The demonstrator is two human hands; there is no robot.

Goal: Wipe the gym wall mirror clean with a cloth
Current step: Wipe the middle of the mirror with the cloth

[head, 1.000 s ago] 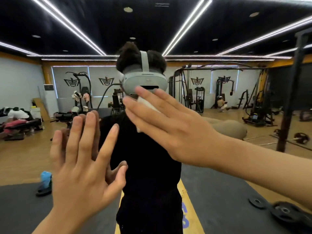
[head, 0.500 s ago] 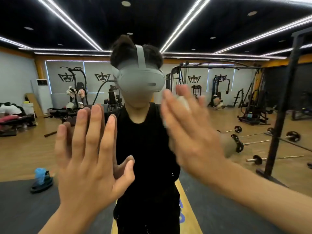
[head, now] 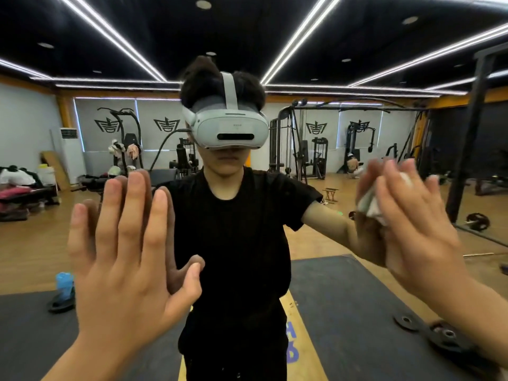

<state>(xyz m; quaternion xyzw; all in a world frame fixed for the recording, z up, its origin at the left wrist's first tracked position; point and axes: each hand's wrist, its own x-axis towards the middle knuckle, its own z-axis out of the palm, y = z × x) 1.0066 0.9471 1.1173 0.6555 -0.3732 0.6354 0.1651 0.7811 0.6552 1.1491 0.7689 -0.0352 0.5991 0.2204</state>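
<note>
Pressing white cloth (head: 371,206) against mirror (head: 343,298) at right side, right hand (head: 409,224) keeps fingers straight, slightly blurred. Left hand (head: 123,257) lies flat on mirror, fingers straight, holding nothing.

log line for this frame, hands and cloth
left hand: flat on mirror | right hand: flat, presses cloth to mirror | cloth: white, bunched, blurred

Only a blue letter H (head: 291,333) reads, on the yellow floor strip (head: 308,351).
</note>
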